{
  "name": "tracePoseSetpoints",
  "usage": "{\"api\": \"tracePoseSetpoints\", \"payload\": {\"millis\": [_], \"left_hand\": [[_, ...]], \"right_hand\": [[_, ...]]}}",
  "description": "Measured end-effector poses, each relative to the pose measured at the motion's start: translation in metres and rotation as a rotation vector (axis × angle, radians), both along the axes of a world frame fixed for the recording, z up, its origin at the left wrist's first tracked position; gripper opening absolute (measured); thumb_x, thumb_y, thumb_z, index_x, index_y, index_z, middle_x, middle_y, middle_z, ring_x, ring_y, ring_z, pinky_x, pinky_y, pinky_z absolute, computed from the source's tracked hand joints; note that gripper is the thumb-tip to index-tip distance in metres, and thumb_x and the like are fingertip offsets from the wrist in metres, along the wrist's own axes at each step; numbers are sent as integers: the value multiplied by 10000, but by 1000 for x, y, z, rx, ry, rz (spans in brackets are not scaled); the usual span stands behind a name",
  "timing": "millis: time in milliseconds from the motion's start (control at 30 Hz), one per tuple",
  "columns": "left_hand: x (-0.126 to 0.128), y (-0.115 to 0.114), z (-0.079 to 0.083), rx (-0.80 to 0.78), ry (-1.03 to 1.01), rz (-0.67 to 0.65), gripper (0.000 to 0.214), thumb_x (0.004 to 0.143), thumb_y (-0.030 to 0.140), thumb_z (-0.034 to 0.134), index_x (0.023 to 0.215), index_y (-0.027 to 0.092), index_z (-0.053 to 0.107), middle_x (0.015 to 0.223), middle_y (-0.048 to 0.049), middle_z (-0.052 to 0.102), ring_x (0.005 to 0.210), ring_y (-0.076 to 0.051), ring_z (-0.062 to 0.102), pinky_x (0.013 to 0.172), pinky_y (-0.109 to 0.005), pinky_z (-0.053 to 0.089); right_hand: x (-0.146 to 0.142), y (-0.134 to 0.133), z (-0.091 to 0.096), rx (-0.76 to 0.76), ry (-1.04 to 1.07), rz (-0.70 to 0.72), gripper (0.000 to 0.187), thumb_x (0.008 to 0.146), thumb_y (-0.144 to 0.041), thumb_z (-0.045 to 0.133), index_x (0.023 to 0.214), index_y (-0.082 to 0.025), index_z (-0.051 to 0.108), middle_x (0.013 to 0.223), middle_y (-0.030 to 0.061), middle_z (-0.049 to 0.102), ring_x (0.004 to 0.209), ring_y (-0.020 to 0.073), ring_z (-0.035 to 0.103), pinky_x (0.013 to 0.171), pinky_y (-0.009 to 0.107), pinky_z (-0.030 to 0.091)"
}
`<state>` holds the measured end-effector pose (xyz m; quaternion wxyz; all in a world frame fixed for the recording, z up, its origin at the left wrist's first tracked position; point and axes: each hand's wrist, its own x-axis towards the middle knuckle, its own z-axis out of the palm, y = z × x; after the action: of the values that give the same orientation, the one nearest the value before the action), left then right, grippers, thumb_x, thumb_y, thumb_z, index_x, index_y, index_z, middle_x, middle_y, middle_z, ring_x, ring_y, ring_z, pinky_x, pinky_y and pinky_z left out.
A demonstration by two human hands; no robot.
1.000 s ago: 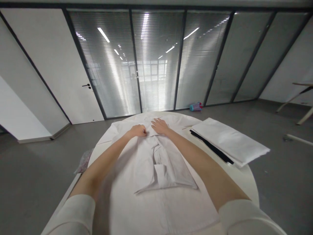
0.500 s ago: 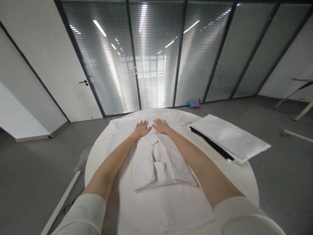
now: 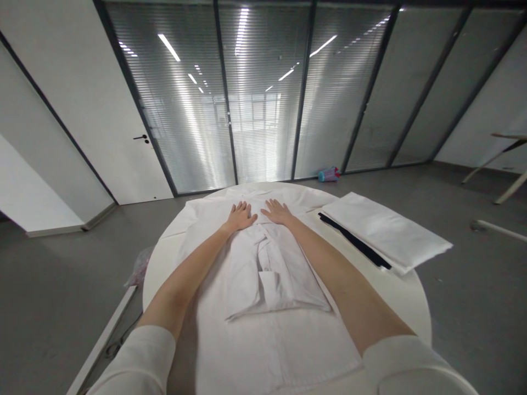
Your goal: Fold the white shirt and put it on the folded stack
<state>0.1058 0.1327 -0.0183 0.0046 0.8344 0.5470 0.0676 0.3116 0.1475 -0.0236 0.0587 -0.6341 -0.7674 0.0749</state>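
A white shirt point(image 3: 247, 351) lies spread over a round white table point(image 3: 411, 307). Its sleeve, with the cuff point(image 3: 269, 288) toward me, is folded down over the middle of the body. Both my hands rest flat on the far part of the shirt, just beyond this fold. My left hand point(image 3: 241, 216) presses the cloth with its fingers spread. To its right, a small gap away, my right hand point(image 3: 278, 212) lies palm down, fingers apart as well. Neither hand grips anything.
On the table's right side lies a folded white cloth or packet point(image 3: 382, 230) with a black strip point(image 3: 354, 241) along its near edge. A clear plastic bag point(image 3: 139, 267) is by the table's left edge. A blue and red bin-like object point(image 3: 328, 174) lies by the glass partition.
My right hand has slid slightly to the right, widening the gap between my hands. My left hand stays nearly in place, and the shirt looks almost the same.
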Motion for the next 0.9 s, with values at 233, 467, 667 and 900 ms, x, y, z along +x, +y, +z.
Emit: {"api": "tracePoseSetpoints", "payload": {"millis": [233,467,667,900], "left_hand": [[0,2,-2,-107,11,-3,1035,849,834,262,1590,119,156,1652,-194,57,1521,-386,39,1205,-542,115],[-1,3,-3,-123,29,-14,1142,778,894,320,1597,124,122,1648,-202,22,1516,-404,12,1198,-556,113],[0,4,-5,-122,33,-5,1138,777,894,324,1598,130,127,1648,-202,19,1515,-410,19,1197,-564,112],[-4,10,-3,-72,-68,8,823,927,735,290,1528,177,354,1626,-147,261,1506,-320,219,1201,-455,209]], "right_hand": [[1,-3,1,18,-1,10,777,981,-655,179,1602,-190,174,1666,88,120,1530,252,97,1203,529,106],[1,-12,5,104,-27,22,738,1000,-612,209,1582,-160,251,1658,118,159,1529,278,83,1207,526,15],[2,-18,3,61,-24,40,751,991,-639,212,1587,-184,243,1661,108,140,1522,295,135,1202,544,105],[2,-18,5,46,-34,37,734,992,-625,232,1591,-200,231,1662,98,141,1522,288,137,1198,559,103]]}}
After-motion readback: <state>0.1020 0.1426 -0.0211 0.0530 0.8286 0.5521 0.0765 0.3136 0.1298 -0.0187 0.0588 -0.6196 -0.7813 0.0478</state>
